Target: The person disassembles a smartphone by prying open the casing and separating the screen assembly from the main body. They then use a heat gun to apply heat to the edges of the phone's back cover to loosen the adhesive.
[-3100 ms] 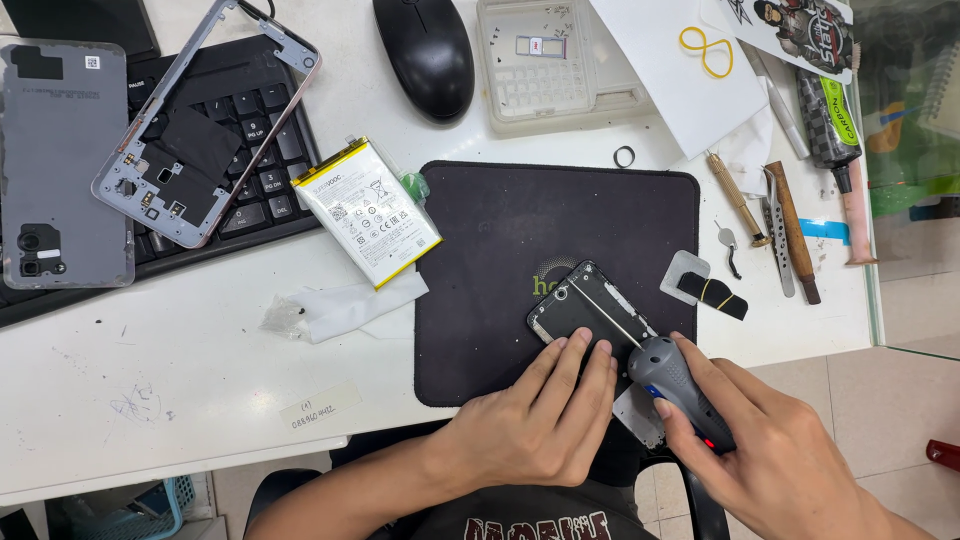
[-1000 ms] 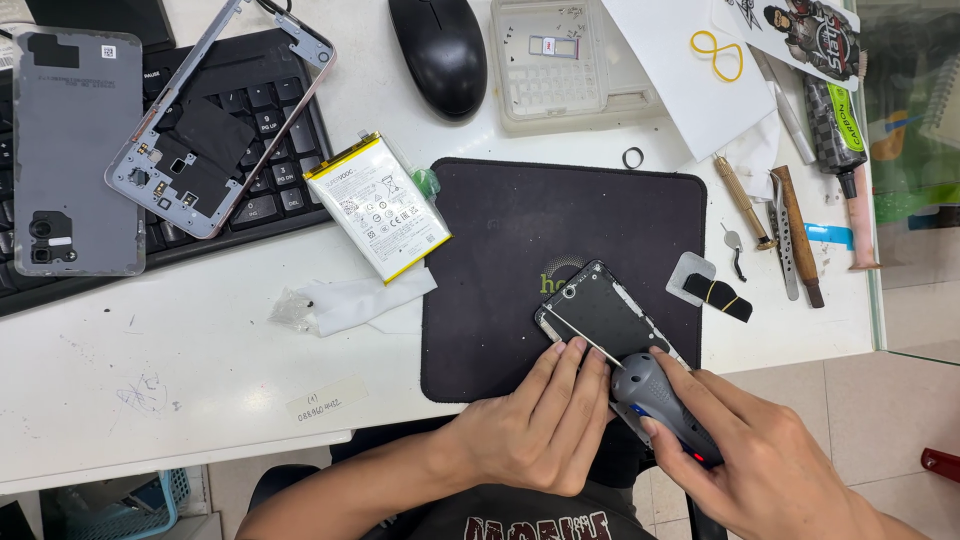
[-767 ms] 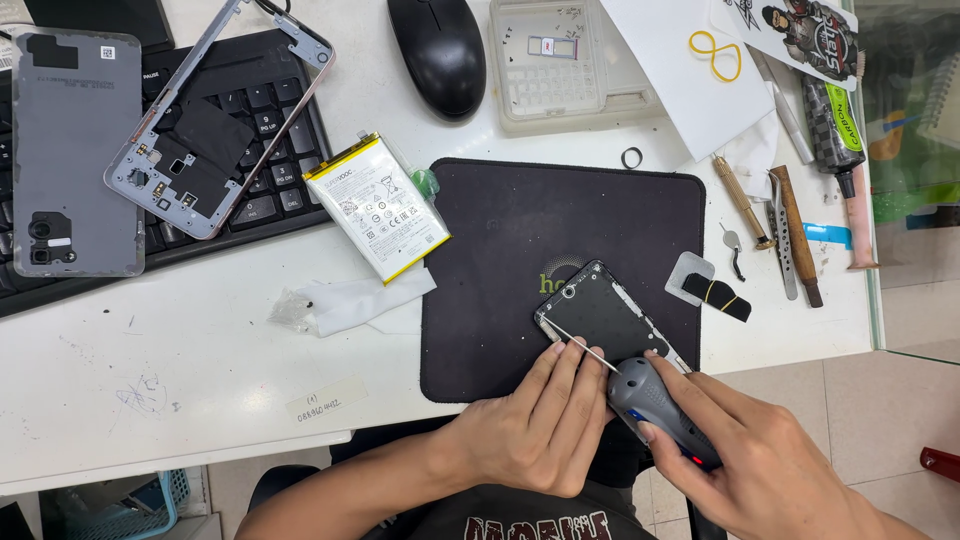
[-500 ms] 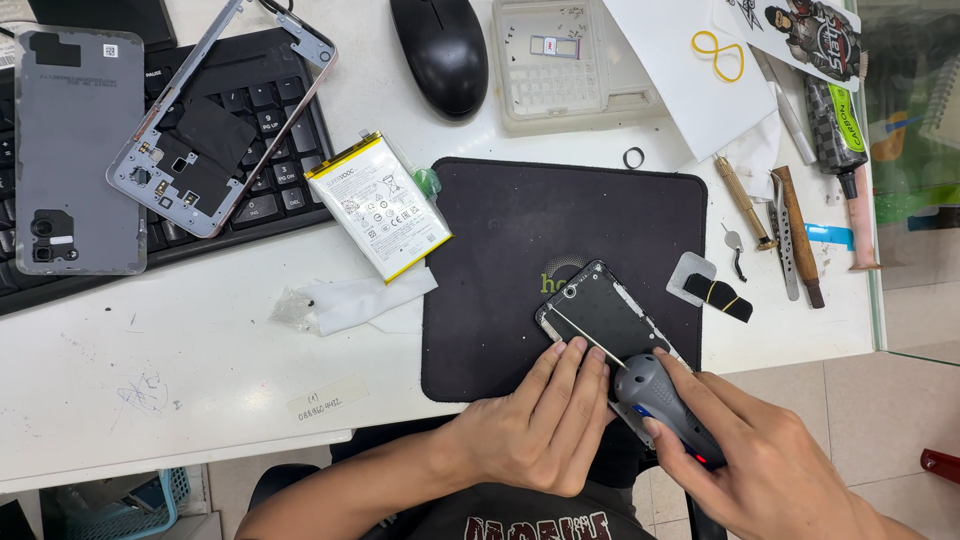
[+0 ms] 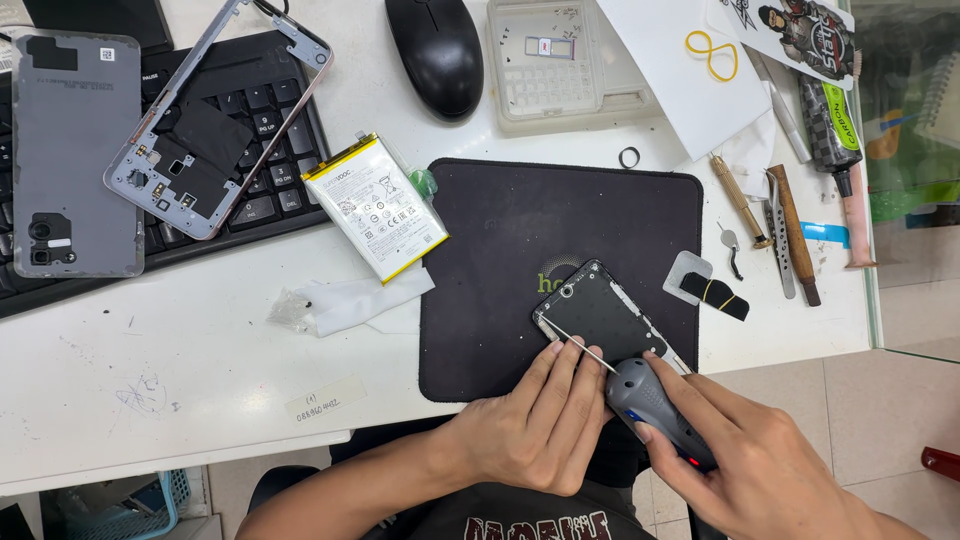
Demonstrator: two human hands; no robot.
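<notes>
A black opened phone body (image 5: 598, 310) lies tilted on the black work mat (image 5: 520, 230) near its front right corner. My left hand (image 5: 530, 425) presses its fingertips on the phone's near edge, holding it steady. My right hand (image 5: 745, 460) grips a grey electric screwdriver (image 5: 655, 410); its thin bit reaches to the phone's lower left corner. Part of the phone is hidden under my fingers and the tool.
A white phone battery (image 5: 375, 205), a grey back cover (image 5: 75, 150) and a silver phone frame (image 5: 215, 115) lie over a black keyboard (image 5: 270, 150) at left. Behind are a mouse (image 5: 435, 50) and a clear parts tray (image 5: 555, 60). Hand tools (image 5: 785, 225) lie at right by the table edge.
The screwdriver bit has shifted slightly along the phone's near left corner. My left hand stays pressed on the phone. The camera view has drifted a little.
</notes>
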